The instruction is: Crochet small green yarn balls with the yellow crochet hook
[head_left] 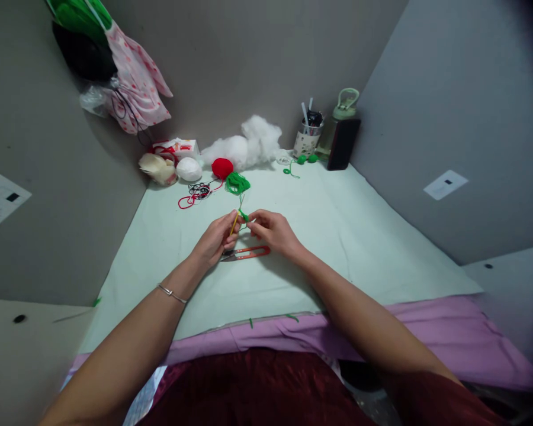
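My left hand is closed around a yellow-handled crochet hook, which slants between thumb and fingers. Just right of the hook is a small green crochet piece, held between both hands. My right hand pinches the right side of this piece with thumb and forefinger. A strand of green yarn runs from the work up to a loose green skein. Below the hands, thread snips with orange handles lie on the pale cloth, their blades pointing left and partly close to my left hand.
Along the back stand a red yarn ball, a white yarn ball, white stuffing, a pen cup, a green bottle and a dark phone. Tangled yarn lies left. Grey partitions enclose the table.
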### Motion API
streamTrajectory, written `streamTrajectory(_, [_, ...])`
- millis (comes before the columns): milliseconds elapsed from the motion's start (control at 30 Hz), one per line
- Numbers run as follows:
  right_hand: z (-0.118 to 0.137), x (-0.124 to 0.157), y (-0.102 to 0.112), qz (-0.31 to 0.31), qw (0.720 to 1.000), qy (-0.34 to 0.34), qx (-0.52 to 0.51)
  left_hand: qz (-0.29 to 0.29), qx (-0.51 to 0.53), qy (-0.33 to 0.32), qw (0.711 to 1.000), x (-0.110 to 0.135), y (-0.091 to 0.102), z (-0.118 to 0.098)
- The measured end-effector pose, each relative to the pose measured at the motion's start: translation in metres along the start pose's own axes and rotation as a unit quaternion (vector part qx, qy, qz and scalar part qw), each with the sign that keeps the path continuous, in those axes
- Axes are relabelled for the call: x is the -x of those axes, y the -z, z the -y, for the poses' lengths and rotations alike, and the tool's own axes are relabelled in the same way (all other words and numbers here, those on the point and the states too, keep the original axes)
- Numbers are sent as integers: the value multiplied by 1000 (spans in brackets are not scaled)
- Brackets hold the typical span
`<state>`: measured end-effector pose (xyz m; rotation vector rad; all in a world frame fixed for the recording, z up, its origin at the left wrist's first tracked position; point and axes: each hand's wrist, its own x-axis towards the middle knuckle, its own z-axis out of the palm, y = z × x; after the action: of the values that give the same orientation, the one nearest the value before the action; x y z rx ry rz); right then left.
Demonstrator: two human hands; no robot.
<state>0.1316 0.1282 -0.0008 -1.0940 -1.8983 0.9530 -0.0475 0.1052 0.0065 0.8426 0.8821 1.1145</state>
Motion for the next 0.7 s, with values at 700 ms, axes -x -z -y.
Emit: streamTrajectory(700, [2, -3, 5, -65, 998, 0, -18, -19, 26, -2, 999, -3, 4, 5])
